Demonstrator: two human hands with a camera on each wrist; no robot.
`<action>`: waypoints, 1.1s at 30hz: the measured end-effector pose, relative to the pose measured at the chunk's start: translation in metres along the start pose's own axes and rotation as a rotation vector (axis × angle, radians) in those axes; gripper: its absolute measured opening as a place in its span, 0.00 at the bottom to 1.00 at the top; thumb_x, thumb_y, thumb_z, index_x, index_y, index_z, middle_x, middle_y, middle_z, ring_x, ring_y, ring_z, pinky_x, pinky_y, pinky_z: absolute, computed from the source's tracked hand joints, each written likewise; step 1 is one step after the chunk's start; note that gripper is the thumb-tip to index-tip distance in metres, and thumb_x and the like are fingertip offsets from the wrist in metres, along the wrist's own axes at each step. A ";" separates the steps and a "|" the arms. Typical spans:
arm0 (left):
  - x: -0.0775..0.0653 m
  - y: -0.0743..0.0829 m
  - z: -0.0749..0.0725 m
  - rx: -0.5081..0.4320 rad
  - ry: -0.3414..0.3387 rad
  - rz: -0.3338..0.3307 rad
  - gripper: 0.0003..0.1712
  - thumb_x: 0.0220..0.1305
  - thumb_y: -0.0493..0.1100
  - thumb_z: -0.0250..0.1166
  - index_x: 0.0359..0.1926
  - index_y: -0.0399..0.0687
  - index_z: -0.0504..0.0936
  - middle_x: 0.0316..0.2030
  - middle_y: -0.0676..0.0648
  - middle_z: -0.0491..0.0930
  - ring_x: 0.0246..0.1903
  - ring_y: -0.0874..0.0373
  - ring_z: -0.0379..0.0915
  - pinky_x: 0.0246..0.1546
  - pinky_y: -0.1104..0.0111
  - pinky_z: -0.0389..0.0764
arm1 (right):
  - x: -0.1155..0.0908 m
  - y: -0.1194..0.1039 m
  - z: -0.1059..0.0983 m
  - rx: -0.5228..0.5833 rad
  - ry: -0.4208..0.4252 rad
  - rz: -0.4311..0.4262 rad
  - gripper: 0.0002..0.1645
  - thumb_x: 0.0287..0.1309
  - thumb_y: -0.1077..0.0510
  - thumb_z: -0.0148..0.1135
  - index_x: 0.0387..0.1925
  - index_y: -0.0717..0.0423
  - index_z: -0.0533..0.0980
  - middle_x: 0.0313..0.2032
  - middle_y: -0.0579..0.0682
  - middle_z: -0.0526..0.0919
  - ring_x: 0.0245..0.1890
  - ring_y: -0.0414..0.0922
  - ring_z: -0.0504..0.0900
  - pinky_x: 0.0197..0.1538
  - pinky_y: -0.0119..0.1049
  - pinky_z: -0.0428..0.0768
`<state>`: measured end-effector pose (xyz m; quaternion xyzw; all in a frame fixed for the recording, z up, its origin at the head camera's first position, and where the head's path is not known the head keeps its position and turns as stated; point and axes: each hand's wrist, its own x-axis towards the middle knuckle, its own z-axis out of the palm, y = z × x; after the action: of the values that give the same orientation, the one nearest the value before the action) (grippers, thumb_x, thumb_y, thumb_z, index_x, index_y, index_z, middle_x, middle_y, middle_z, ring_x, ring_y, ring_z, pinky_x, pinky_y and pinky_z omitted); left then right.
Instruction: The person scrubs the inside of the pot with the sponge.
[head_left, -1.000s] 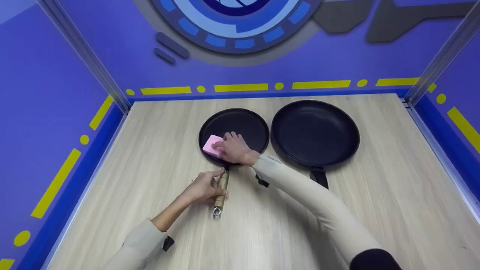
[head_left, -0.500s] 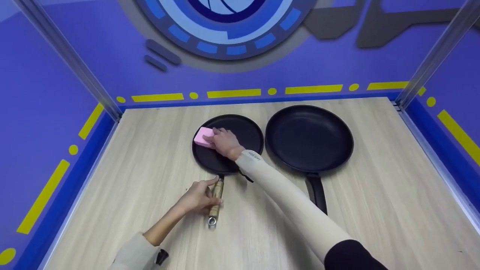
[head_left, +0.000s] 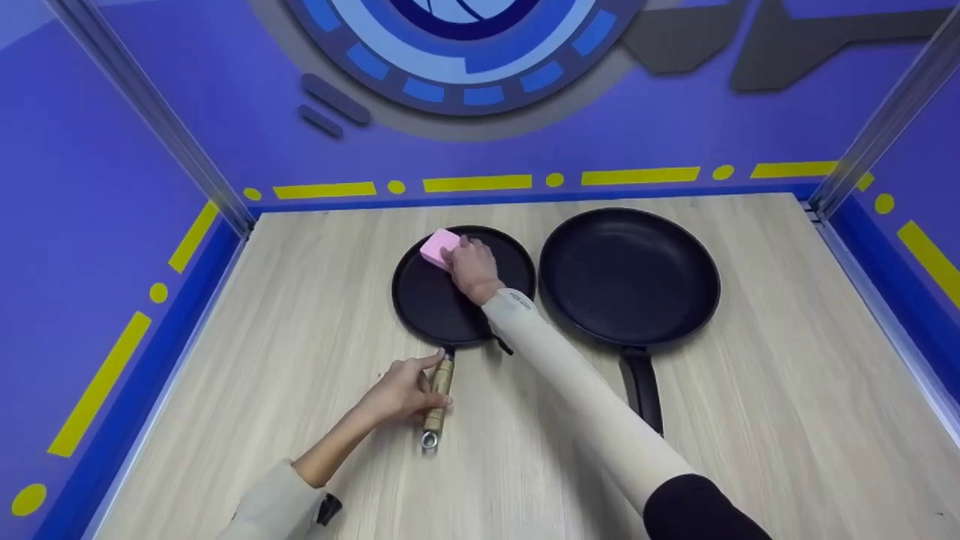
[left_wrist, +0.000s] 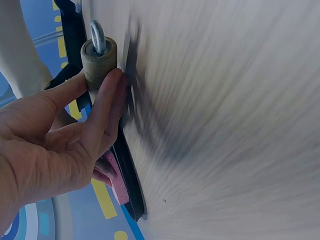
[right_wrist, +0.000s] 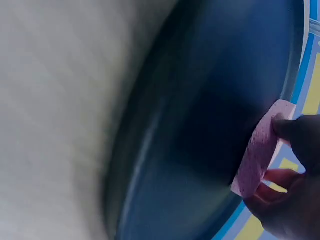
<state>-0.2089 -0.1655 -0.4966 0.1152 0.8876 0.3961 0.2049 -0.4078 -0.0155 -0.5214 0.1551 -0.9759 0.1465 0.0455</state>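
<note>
A small flat black frying pan (head_left: 450, 307) lies on the table, its wooden handle (head_left: 438, 394) pointing toward me. My left hand (head_left: 401, 390) holds that handle between thumb and fingers; in the left wrist view a metal ring (left_wrist: 98, 37) caps the handle's end. My right hand (head_left: 474, 268) grips a pink sponge (head_left: 440, 247) against the pan's far left part, near the rim. In the right wrist view the sponge (right_wrist: 262, 150) stands on edge between thumb and fingers, one face on the dark pan surface (right_wrist: 225, 100).
A larger, deeper black frying pan (head_left: 628, 277) sits close on the right, its black handle (head_left: 643, 390) partly behind my right sleeve (head_left: 592, 405). Blue walls (head_left: 465, 161) with yellow marks enclose the wooden table (head_left: 795, 360) at the back and sides.
My right hand has moved the sponge from the near left of the small pan, along its left side, up to the far left rim. The left hand keeps holding the handle.
</note>
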 end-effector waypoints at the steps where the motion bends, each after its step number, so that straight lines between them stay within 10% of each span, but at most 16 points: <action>1: 0.000 0.000 0.000 -0.003 -0.006 -0.005 0.47 0.59 0.38 0.76 0.75 0.35 0.63 0.25 0.47 0.81 0.19 0.63 0.74 0.21 0.69 0.84 | -0.001 0.001 -0.001 -0.019 -0.025 -0.011 0.22 0.78 0.50 0.51 0.51 0.61 0.84 0.59 0.61 0.81 0.58 0.59 0.81 0.63 0.52 0.81; 11: 0.001 0.001 0.001 0.009 0.008 -0.032 0.47 0.58 0.38 0.77 0.74 0.36 0.64 0.24 0.47 0.81 0.19 0.63 0.74 0.21 0.67 0.85 | -0.017 -0.010 -0.013 -0.043 -0.251 -0.231 0.27 0.72 0.52 0.57 0.70 0.39 0.73 0.71 0.62 0.71 0.66 0.61 0.73 0.71 0.52 0.75; 23: 0.005 0.001 -0.002 0.032 0.015 -0.058 0.46 0.59 0.38 0.76 0.75 0.39 0.65 0.23 0.49 0.80 0.19 0.63 0.73 0.20 0.70 0.83 | -0.035 -0.003 -0.024 0.155 -0.323 -0.431 0.25 0.61 0.55 0.71 0.61 0.45 0.82 0.66 0.55 0.78 0.60 0.53 0.79 0.66 0.44 0.78; 28: 0.002 0.000 -0.002 0.012 0.011 -0.069 0.46 0.59 0.38 0.76 0.75 0.39 0.64 0.22 0.50 0.79 0.18 0.63 0.72 0.18 0.75 0.76 | -0.038 -0.005 -0.025 0.185 -0.317 -0.403 0.27 0.56 0.54 0.76 0.58 0.49 0.82 0.52 0.57 0.84 0.45 0.49 0.77 0.52 0.42 0.80; 33: 0.000 0.003 0.002 -0.023 -0.007 -0.097 0.47 0.59 0.38 0.76 0.76 0.41 0.63 0.24 0.50 0.79 0.19 0.63 0.73 0.19 0.74 0.78 | -0.036 -0.003 -0.022 0.144 -0.333 -0.376 0.36 0.61 0.47 0.73 0.69 0.44 0.74 0.63 0.59 0.75 0.62 0.55 0.74 0.67 0.47 0.77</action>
<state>-0.2077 -0.1623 -0.4952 0.0711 0.8868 0.3954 0.2283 -0.3723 -0.0011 -0.5042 0.3586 -0.9110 0.1770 -0.1004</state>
